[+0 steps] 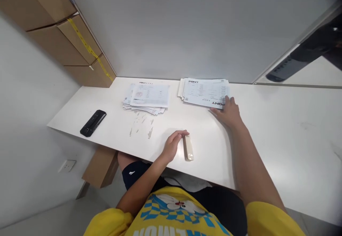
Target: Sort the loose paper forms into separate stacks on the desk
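Observation:
A beige stapler (pixel 188 147) lies on the white table near its front edge. My left hand (pixel 172 146) is beside it, its bent fingers curled against the stapler's far end. Farther back sits a stack of printed sheets (pixel 204 92) marked PONY, its edges slightly uneven. My right hand (pixel 229 113) has hold of the near right corner of that stack, thumb at the front edge and fingers over the right side. How many sheets it grips is hidden. To the left, a second, messier pile of printed sheets (pixel 151 95) rests on the table.
A black phone-like device (pixel 93 123) lies on the left of the white table (pixel 280 132). Cardboard boxes (pixel 77 47) with yellow tape stand at the back left, and another cardboard box (pixel 101 166) is under the table. A grey panel (pixel 173 29) borders the back.

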`<state>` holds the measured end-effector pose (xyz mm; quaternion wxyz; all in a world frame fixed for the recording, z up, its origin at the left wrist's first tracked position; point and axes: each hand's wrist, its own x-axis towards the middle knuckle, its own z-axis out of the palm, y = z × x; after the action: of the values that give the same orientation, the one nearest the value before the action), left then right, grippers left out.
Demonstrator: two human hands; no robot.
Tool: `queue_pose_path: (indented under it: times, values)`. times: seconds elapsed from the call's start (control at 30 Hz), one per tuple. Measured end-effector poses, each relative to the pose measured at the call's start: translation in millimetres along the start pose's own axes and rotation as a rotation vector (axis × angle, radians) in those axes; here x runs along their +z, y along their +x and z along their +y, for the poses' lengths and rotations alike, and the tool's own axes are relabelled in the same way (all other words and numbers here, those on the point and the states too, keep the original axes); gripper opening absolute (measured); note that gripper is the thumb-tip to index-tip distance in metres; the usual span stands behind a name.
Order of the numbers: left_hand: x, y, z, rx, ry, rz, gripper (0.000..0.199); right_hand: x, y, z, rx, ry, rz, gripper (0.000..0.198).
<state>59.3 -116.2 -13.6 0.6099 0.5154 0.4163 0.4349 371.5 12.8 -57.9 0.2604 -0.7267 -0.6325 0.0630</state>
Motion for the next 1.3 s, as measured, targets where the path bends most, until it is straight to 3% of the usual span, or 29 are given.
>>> queue_pose_path:
  times: [0.1,0.2,0.27,0.37,0.5,0.6,0.67,0.8,0.97,1.07,1.13,1.2,1.3]
  values:
    - [-23.2,13.4,5.7,0.081,0.18,0.062,0.044,0.4,4.9,-4.5,0.033,-0.066,0.002,0.08]
    - [-73.4,52.4,28.3,0.156,0.575,0.146,0.048,-0.2,14.4,-5.6,0.044,-0.088,0.025,0.079]
    - [-107.0,82.6,43.7,0.213,0.854,0.278,0.046,-1.0,18.5,-5.6,0.052,-0.092,0.035,0.083]
    - [-132.7,114.1,48.8,0.262,1.206,0.396,0.052,-2.1,19.3,-7.1,0.085,-0.083,0.045,0.085]
    - [-127.1,120.2,36.7,0.272,1.423,0.464,0.048,-2.6,15.6,-13.1,0.118,-0.077,0.065,0.087]
    - [-123.1,115.1,35.8,0.27,1.444,0.502,0.032,-4.7,10.9,-20.7,0.12,-0.075,0.11,0.087]
    - [-124.5,111.4,37.4,0.304,1.418,0.456,0.025,-9.3,5.0,-28.4,0.112,-0.079,0.159,0.085]
    - [-122.3,96.6,32.0,0.401,1.359,0.256,0.035,-26.1,-18.6,-53.9,0.057,0.004,0.178,0.071]
    - [-93.8,69.4,19.5,0.47,1.175,-0.102,0.039,-34.3,-61.3,-99.6,0.1,0.48,-0.125,0.045]
    - [-73.1,61.7,23.5,0.458,1.076,-0.367,0.041,-22.0,-76.0,-121.7,0.177,0.659,-0.239,0.052]
    - [-65.1,59.8,30.2,0.479,1.028,-0.47,0.038,-10.2,-78.6,-128.7,0.244,0.765,-0.272,0.068]
    - [-65.7,59.3,36.7,0.539,1.01,-0.442,0.033,0.5,-78.4,-128.9,0.316,0.905,-0.258,0.086]
    - [-83.3,61.7,41.1,0.634,1.045,-0.147,0.031,9.6,-78.8,-122.9,0.372,1.046,-0.145,0.096]
